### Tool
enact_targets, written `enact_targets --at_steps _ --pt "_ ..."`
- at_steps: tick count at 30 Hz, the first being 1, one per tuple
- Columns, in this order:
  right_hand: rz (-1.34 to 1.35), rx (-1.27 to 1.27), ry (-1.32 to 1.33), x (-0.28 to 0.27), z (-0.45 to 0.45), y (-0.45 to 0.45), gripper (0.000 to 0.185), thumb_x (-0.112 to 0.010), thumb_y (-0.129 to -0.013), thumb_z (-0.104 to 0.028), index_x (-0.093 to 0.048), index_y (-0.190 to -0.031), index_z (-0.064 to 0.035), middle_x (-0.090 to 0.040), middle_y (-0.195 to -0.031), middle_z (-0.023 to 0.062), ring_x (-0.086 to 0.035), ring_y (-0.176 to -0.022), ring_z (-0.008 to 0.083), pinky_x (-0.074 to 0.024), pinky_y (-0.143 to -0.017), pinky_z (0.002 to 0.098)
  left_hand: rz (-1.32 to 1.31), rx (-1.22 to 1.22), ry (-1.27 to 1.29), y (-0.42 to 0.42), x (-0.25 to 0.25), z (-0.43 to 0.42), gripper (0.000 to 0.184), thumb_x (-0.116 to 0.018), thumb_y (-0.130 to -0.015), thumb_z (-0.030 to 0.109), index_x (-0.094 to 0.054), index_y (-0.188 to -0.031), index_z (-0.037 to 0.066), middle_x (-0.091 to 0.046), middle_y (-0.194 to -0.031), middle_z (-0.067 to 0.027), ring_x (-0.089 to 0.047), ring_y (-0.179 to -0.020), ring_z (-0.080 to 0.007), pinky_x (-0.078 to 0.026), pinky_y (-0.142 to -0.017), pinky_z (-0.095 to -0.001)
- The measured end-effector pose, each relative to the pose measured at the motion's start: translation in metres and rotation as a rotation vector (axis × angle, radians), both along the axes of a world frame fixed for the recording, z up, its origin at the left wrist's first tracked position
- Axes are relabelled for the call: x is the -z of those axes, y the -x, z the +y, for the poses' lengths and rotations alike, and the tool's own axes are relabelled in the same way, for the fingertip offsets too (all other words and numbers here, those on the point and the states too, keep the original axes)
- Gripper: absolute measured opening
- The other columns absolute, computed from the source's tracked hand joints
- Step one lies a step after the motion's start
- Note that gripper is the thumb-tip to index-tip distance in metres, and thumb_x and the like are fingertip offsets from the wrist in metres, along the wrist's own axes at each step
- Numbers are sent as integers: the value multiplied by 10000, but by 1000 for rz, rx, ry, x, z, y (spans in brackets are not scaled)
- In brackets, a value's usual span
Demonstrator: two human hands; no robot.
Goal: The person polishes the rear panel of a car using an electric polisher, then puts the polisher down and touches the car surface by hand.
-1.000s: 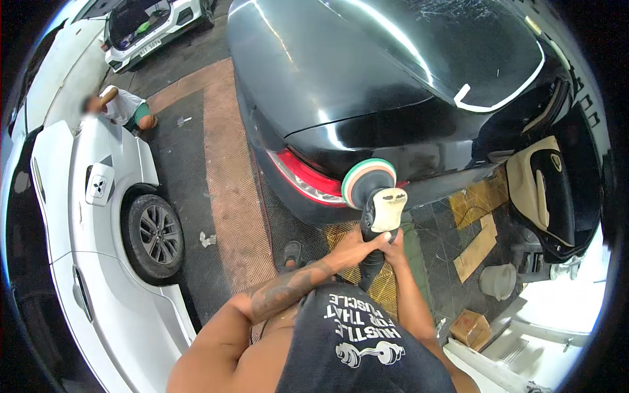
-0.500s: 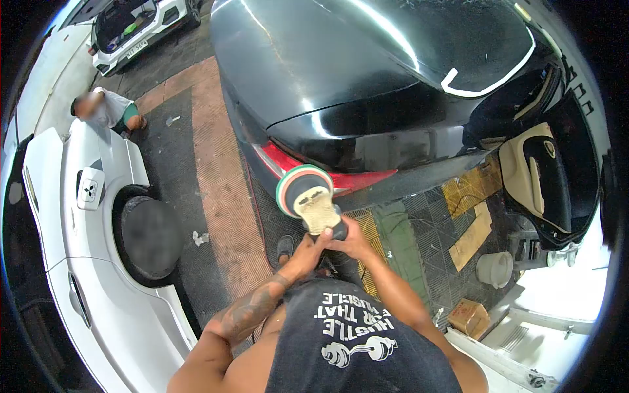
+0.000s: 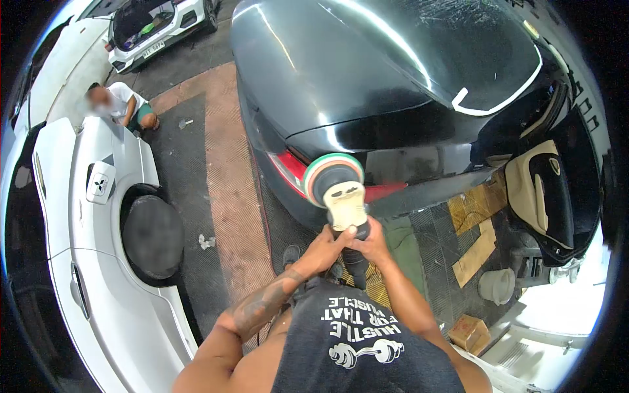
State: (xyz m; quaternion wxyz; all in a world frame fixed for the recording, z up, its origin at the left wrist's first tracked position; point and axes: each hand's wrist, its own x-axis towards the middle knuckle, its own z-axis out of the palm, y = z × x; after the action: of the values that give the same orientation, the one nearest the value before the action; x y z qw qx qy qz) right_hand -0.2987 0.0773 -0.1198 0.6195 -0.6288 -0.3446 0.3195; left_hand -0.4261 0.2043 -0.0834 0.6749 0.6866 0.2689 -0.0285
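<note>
The black car (image 3: 367, 72) is the largest unit in view, its rear corner facing the operator. The white car (image 3: 98, 281) stands opposite, separated by a strip of floor. A co-worker (image 3: 124, 105) crouches at the far end of the white car. A beige-and-black door panel (image 3: 547, 196) stands beyond the black car's rear edge, on the operator's right. The tail lamp (image 3: 289, 168) is set into the black car's rear corner. The polisher (image 3: 346, 206) is positioned in front of this lamp, head outward, handle toward the operator. Both hands are clamped on the handle, close together: the left hand (image 3: 322, 252) on one side, the right hand (image 3: 372, 242) on the other. The round pad (image 3: 316, 164) overlaps the lamp's middle; its working face is hidden, so contact cannot be confirmed.
</note>
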Motion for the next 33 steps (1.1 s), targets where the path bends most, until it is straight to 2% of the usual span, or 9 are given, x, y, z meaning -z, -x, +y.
enact_targets --at_steps 2,4,6,8,11,16,21,26,33 --pt "213 67 -133 0 -6 -2 655 -878 -701 -253 -595 -1228 14 -677 -1132 81 -627 -1036 159 -485 -942 331 151 38 -137 -6 -29 15 897 -526 -915 681 -456 -1346 -102 -563 -1296 -330 -567 -1227 -411 -447 -1012 -407" --pt "227 90 -158 0 -7 -7 638 -866 -723 -254 -593 -1229 22 -679 -1130 82 -632 -1036 155 -489 -944 328 280 496 -362 0 -96 38 830 -612 -881 633 -506 -1332 -55 -556 -1311 -329 -582 -1212 -408 -476 -975 -421" --pt "230 62 -151 -15 -5 -8 636 -870 -725 -242 -591 -1230 25 -678 -1129 80 -631 -1034 151 -490 -943 329 205 358 -513 7 -119 41 699 -733 -837 480 -551 -1307 -5 -560 -1328 -295 -590 -1209 -390 -482 -985 -428" --pt "247 40 -111 -22 3 -5 639 -879 -716 -219 -590 -1231 22 -673 -1133 73 -627 -1037 146 -485 -948 321 -703 -64 -876 -6 -108 44 666 -838 -756 306 -568 -1295 22 -577 -1333 -248 -601 -1193 -393 -475 -1019 -439" --pt "193 15 -96 -15 18 4 650 -892 -696 -211 -589 -1222 19 -667 -1126 63 -621 -1022 139 -480 -948 308 -786 35 -1110 -48 -96 66 573 -800 -777 247 -588 -1257 18 -609 -1301 -199 -614 -1167 -364 -470 -1028 -423" --pt "289 93 -106 -9 -5 -6 665 -891 -694 -276 -584 -1209 12 -663 -1115 64 -626 -1010 151 -489 -916 313 -933 264 -678 -105 -81 70 383 -771 -795 217 -694 -1131 48 -687 -1176 -146 -644 -1108 -329 -509 -945 -412" --pt "436 344 -192 39 -51 -21 707 -882 -713 -359 -544 -1217 3 -639 -1083 50 -610 -981 163 -508 -862 328 -805 382 -535 -170 -77 19 194 -736 -757 171 -753 -920 68 -733 -850 -151 -703 -759 -337 -547 -722 -399" --pt "329 446 -210 79 -69 7 809 -902 -679 -436 -504 -1238 -6 -617 -1144 69 -579 -1051 172 -496 -892 342 -777 431 -573 -166 -80 20 174 -742 -756 182 -753 -876 57 -726 -839 -165 -701 -745 -335 -546 -700 -402" --pt "223 428 301 98 2 149 630 -860 -741 -374 -608 -1160 23 -703 -979 99 -658 -938 204 -474 -936 384 -799 328 -518 -98 -108 112 164 -750 -771 88 -746 -928 38 -737 -877 -110 -708 -816 -224 -542 -771 -322"
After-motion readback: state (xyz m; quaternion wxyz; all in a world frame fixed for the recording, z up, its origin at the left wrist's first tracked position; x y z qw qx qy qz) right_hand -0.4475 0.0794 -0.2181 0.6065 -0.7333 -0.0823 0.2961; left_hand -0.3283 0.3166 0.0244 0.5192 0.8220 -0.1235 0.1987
